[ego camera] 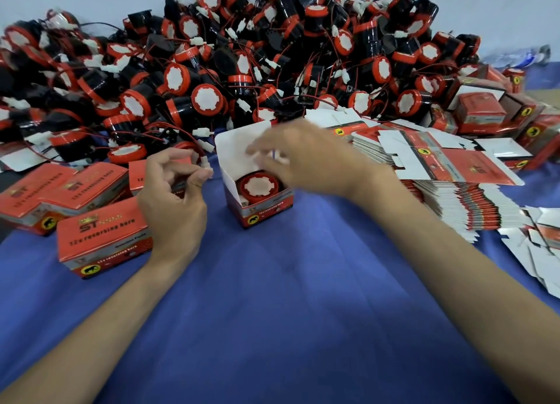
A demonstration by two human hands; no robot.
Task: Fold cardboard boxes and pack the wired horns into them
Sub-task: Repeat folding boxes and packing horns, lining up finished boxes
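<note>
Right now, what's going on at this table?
A person is packing wired horns into small red boxes. One open box stands on the blue cloth with a horn inside. The left hand pinches a small white plug beside it. The right hand is over the box, too blurred to tell whether it holds anything. Loose horns are heaped behind, closed boxes lie on the left, and flat boxes are stacked on the right.

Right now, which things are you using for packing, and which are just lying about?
In use: open box, horn inside it, white plug pinched by the left hand, right hand over the box.
Lying about: pile of horns, stack of flat boxes, closed boxes, blue cloth.
</note>
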